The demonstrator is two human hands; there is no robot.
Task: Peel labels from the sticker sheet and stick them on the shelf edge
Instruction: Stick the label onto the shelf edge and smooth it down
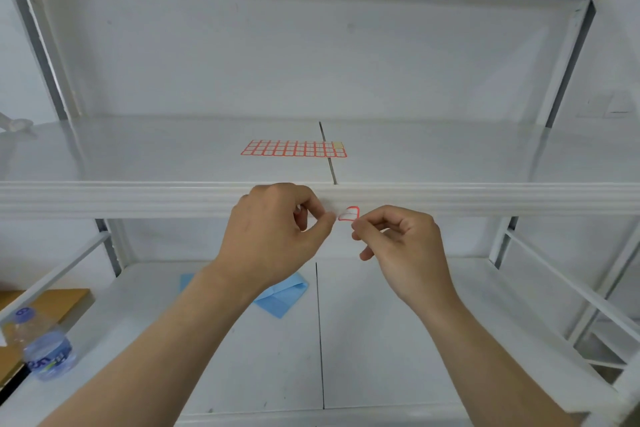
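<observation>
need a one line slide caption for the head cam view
Both hands, left and right, hold a red-bordered label at the shelf edge, sticker sheet behind.

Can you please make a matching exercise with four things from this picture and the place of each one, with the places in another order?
Things:
1. sticker sheet
2. single label
3. blue cloth
4. water bottle

Places:
A. lower shelf, far left
B. flat on the middle shelf
C. between the left hand and the right hand, at the shelf edge
D. lower shelf, partly hidden behind the left wrist

Pairs: 1-B, 2-C, 3-D, 4-A
</observation>
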